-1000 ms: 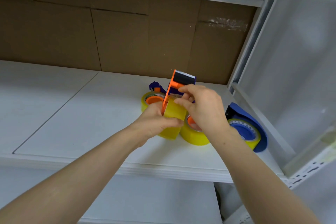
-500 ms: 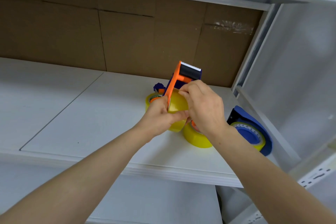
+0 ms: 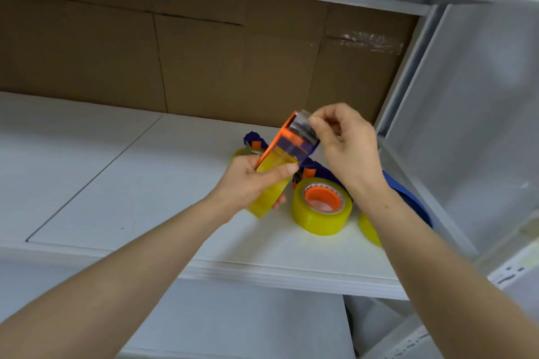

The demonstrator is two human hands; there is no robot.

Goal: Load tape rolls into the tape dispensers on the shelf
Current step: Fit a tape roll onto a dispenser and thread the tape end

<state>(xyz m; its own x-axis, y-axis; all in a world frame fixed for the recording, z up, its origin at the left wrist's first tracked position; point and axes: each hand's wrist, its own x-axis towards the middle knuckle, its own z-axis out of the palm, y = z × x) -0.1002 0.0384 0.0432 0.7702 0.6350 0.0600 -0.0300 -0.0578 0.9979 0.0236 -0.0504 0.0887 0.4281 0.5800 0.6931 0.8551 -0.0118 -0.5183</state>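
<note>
Near the shelf's (image 3: 145, 183) right end, the left hand (image 3: 250, 183) grips the orange dispenser (image 3: 287, 137) with its yellow roll steady, so the right hand (image 3: 347, 148) can pinch the clear tape end (image 3: 303, 130) over its blade.

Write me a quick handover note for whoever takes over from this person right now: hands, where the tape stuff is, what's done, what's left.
Left hand: shut on the orange dispenser with a yellow tape roll in it, held above the shelf.
Right hand: pinching the tape end at the dispenser's cutter end.
On the shelf: a loaded dispenser with an orange hub beside the hands, a blue dispenser under the right forearm, another dispenser behind the left hand.
Done: roll seated in the held dispenser.
Left: finish threading the tape end, set the dispenser down, and check the dispenser behind; it is mostly hidden.
</note>
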